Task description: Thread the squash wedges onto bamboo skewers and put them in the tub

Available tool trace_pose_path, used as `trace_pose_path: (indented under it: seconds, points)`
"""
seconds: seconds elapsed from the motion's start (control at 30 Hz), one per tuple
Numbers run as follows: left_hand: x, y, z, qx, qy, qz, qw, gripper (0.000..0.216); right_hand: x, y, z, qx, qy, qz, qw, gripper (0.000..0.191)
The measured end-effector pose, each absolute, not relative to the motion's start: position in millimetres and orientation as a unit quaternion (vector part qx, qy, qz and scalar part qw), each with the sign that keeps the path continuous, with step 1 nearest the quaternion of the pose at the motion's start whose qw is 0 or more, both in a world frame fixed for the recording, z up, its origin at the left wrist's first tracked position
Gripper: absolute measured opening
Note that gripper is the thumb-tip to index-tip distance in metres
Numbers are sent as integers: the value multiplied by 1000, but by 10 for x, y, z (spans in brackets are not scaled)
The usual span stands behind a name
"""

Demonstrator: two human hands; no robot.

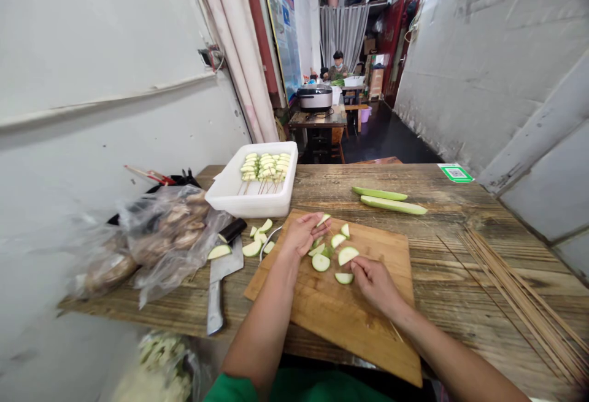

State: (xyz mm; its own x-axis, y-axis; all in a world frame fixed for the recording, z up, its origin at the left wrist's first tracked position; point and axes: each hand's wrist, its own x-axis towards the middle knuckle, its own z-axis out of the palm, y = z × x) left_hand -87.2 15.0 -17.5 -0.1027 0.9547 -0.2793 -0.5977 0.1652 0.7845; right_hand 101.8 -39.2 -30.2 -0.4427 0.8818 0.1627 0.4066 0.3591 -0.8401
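Both my hands rest on a wooden cutting board (340,316) among pale green vegetable slices (321,262). My left hand (304,232) has its fingers curled and pinches one slice (323,218) at the fingertips. My right hand (375,280) is closed at the edge of another slice (344,278); a thin bamboo skewer (396,331) seems to run under its wrist. More slices (257,239) lie on the table left of the board.
A white tray (257,202) holds skewered slices. A cleaver (219,279) lies left of the board beside plastic bags of mushrooms (156,236). Two long vegetable strips (391,201) lie behind the board. Several bamboo skewers (515,291) spread at the right. A person sits far back.
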Motion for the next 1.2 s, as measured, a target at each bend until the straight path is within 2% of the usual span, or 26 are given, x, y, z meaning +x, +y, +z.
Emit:
trace_pose_path:
  seconds: [0.5, 0.87, 1.07, 1.2]
  points:
    - [-781, 90, -90, 200, 384, 610, 664, 17, 1007, -376, -309, -436, -760, 365, 315, 28]
    - [-629, 108, -121, 72, 357, 642, 675, 3, 990, -416, -384, -428, -779, 338, 310, 26]
    - [-577, 99, -150, 83, 389, 670, 627, 9, 980, -429, -414, -435, -789, 301, 312, 25]
    - [-539, 89, -141, 79, 388, 664, 634, 9, 978, -432, -438, -441, -790, 291, 311, 25]
